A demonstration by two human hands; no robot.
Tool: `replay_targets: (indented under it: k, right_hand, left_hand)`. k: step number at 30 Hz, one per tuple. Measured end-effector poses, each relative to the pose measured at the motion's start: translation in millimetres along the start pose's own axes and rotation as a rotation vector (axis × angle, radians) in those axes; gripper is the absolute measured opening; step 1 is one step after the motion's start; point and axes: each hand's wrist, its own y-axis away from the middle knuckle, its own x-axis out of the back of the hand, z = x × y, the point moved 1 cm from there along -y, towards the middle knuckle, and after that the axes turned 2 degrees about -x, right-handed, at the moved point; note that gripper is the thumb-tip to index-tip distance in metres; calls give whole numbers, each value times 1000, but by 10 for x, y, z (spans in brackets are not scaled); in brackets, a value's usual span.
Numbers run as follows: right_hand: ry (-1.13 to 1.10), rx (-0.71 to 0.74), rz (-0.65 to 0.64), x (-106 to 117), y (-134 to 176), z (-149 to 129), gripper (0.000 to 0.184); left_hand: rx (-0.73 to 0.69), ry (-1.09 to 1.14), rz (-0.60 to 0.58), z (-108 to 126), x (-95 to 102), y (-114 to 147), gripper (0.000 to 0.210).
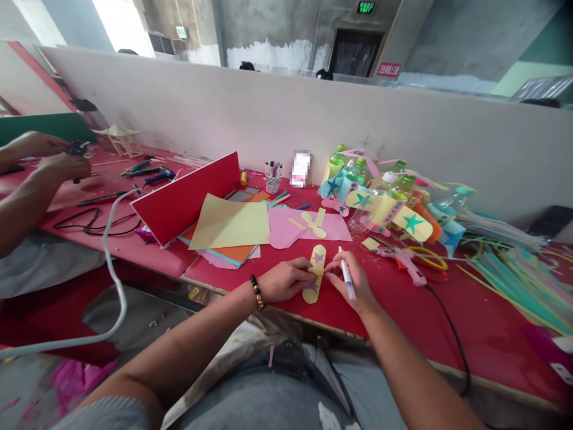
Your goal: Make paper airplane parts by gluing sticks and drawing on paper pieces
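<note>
A long yellow paper strip [319, 251] with rounded ends and purple stars lies on the red table near its front edge. The fingertips of my left hand [286, 279] rest on its left side, fingers bent together and pressing the paper. Close to the strip's right side is my right hand [351, 283], closed around a white marker [345, 269] that points up. Behind the strip, a yellow paper propeller shape [316, 224] sits on pink paper [286, 226]. A small yellow paper square [370, 243] is to the right of my right hand.
Plastic bottles decorated with paper [394, 194] stand at the back right. A pink glue gun [409, 266] with a black cord lies nearer. Coloured strips [523, 280] cover the right side. A red divider [192, 194] stands left; beyond it another person's hands [62, 158] hold a dark tool.
</note>
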Motion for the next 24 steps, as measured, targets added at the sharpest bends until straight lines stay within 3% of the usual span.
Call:
replay_targets:
  k: [5, 15, 24]
  right_hand:
    - [77, 49, -74, -58, -8, -35, 35]
    - [177, 128, -51, -133, -33, -21, 19]
    - [224, 191, -25, -165, -89, 11, 24]
  left_hand:
    - [-7, -20, -10, 18, -11, -30, 32]
    - [-45, 19, -1, -3, -11, -73, 26]
    - [-54, -43, -6, -59, -59, -80, 29]
